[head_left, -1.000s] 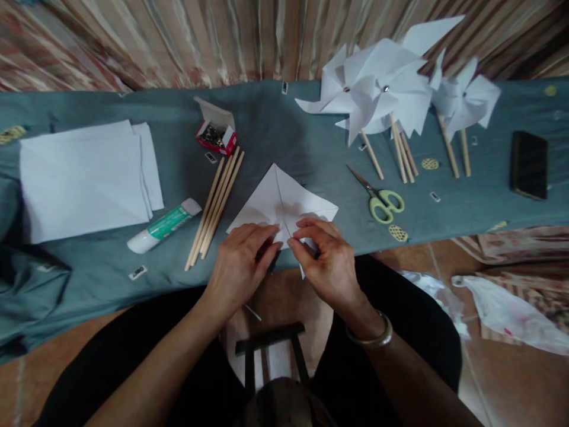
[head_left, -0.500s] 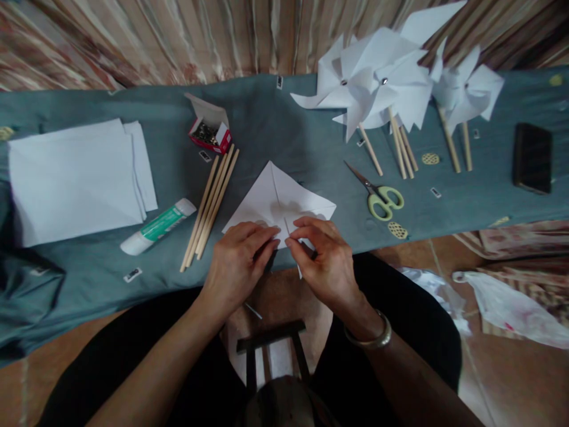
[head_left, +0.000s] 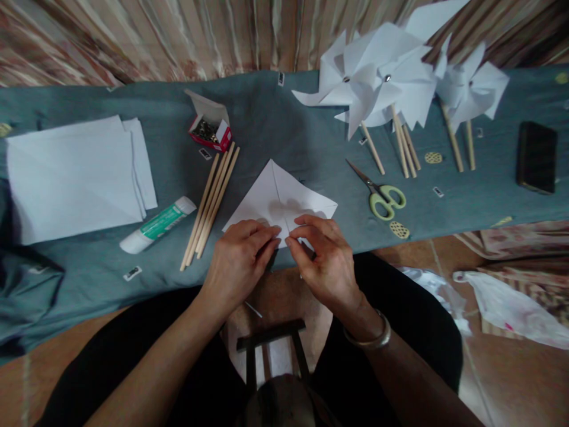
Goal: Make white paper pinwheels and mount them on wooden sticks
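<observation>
Both hands meet at the table's near edge: the left hand [head_left: 237,258] and right hand [head_left: 326,261] pinch the near corner of a creased white paper square [head_left: 280,198], hiding that corner. Beside it lie wooden sticks [head_left: 211,198] and a glue tube [head_left: 157,225] on the left, scissors [head_left: 377,193] on the right, with bare teal cloth [head_left: 284,127] beyond. Farthest back stand finished paper pinwheels [head_left: 382,83], their upper tips cut off by the frame.

No legible text on the glue stick [head_left: 157,225] or elsewhere.
</observation>
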Tool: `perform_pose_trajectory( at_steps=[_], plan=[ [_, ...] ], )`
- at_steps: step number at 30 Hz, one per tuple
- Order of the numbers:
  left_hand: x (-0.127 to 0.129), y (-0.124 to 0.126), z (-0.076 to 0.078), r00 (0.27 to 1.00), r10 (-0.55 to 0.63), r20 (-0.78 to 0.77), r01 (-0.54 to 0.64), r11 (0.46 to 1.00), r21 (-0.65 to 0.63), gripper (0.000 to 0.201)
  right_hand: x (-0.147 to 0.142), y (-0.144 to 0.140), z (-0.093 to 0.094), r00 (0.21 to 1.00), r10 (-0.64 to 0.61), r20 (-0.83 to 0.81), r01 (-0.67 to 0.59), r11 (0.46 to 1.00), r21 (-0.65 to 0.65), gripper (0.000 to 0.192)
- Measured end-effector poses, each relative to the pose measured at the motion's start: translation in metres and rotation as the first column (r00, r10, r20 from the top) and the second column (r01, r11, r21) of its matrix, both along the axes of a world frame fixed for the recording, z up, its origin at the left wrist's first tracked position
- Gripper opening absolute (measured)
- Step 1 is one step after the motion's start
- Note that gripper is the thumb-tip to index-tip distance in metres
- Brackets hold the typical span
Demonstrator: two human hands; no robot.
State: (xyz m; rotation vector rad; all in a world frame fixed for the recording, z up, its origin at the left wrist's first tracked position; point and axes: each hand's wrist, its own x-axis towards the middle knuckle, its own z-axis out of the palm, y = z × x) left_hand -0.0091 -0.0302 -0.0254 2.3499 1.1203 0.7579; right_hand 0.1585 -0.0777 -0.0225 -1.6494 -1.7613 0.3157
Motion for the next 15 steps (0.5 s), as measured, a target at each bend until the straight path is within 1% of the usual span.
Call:
perform_pose_trajectory(
  at_steps=[4,10,15],
  plan=[
    [-0.0003,0.0004,0.0008,1.0,0.0,-0.009,-0.001,1.0,-0.024,0.019,0.0004,0.0005,-0.0001,0.999,0.015,0.033,-0.015,1.0,0.018,0.014],
    [-0.0005,-0.0002,0.0003,0.999,0.013,-0.033,-0.014,1.0,-0.018,0.02,0.0006,0.0018,-0.0028,0.983,0.072,0.167,-0.075,0.997,0.007,0.029],
    [-0.0001,-0.0005,0.0001,0.999,0.018,-0.039,-0.018,1.0,-0.006,0.019,0.0016,0.003,-0.0034,0.973,0.112,0.201,-0.111,0.994,-0.018,0.031]
  ],
)
